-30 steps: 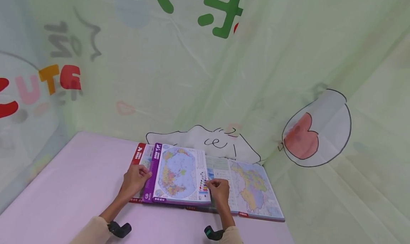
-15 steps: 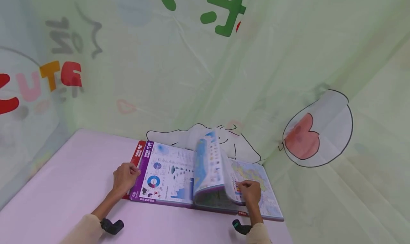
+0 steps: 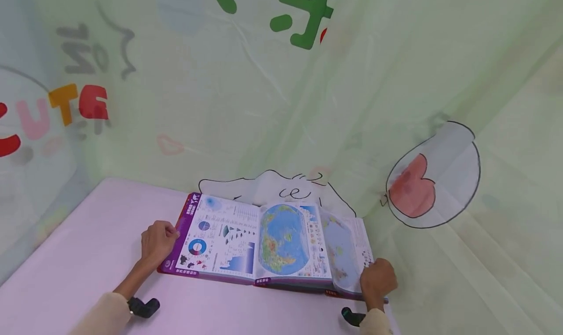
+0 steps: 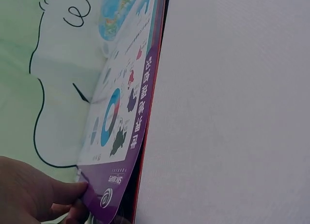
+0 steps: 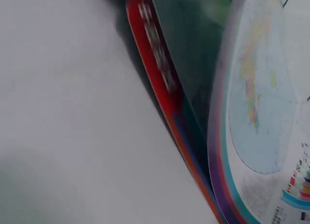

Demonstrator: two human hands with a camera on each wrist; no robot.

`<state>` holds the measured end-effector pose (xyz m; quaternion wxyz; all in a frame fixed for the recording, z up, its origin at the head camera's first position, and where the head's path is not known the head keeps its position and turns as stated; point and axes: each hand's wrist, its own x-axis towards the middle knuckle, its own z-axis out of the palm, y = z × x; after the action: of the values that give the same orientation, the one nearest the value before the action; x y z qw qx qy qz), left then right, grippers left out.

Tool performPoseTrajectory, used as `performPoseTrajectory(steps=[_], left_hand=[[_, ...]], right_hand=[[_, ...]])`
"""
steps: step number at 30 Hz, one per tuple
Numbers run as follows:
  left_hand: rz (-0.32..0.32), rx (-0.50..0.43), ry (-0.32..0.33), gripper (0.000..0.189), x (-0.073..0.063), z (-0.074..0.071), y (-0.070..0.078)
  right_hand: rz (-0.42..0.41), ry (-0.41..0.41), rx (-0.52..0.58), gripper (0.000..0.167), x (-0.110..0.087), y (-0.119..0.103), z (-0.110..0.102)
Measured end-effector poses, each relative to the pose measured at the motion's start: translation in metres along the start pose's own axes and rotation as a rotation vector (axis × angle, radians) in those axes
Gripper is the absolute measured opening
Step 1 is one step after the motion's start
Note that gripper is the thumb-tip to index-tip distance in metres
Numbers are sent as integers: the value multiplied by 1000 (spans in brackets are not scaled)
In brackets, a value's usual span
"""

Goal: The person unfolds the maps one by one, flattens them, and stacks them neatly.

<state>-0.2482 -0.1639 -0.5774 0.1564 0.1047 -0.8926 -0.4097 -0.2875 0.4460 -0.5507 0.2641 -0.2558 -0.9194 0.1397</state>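
A purple-bordered folding world map (image 3: pixel 220 237) lies spread over a red-edged folding map (image 5: pixel 157 54) on the table. Its left panel carries charts, its middle panel (image 3: pixel 288 242) a blue world map. My left hand (image 3: pixel 158 244) pinches the purple left edge between thumb and fingers; the left wrist view shows the fingers (image 4: pixel 38 195) at that edge, slightly raised off the red one. My right hand (image 3: pixel 379 278) grips the outer edge of the right panel (image 3: pixel 345 254), which is bent and tilted above the red map. The right wrist view leaves out the right hand.
The pale pink table (image 3: pixel 88 257) extends left and in front of the maps. A printed, light green fabric curtain (image 3: pixel 220 91) hangs right behind them and along the right side.
The purple map has unfolded: my right hand has drawn its panel rightward, baring the chart and blue map panels. My left hand has shifted left with its edge, covering more of the red map.
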Motion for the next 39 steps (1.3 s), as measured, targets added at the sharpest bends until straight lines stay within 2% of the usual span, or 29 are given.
performPoseTrajectory(steps=[4, 8, 14, 20, 29, 34, 39], left_hand=[[13, -3, 11, 19, -2, -1, 2], [13, 10, 24, 18, -2, -1, 2], [4, 19, 30, 18, -5, -4, 5], [-22, 15, 35, 18, -10, -7, 6], [-78, 2, 60, 19, -14, -5, 2], [-89, -5, 101, 20, -16, -4, 2], [-94, -16, 86, 20, -17, -5, 6]], right_hand=[[9, -17, -132, 20, 7, 8, -3], [44, -40, -180, 21, 13, 14, -1], [71, -59, -196, 22, 19, 28, 14], [110, -97, -192, 26, 10, 43, 25], [161, -113, -209, 26, 6, 42, 26], [145, -84, -197, 26, 4, 42, 26], [143, -57, -189, 23, 4, 46, 33]])
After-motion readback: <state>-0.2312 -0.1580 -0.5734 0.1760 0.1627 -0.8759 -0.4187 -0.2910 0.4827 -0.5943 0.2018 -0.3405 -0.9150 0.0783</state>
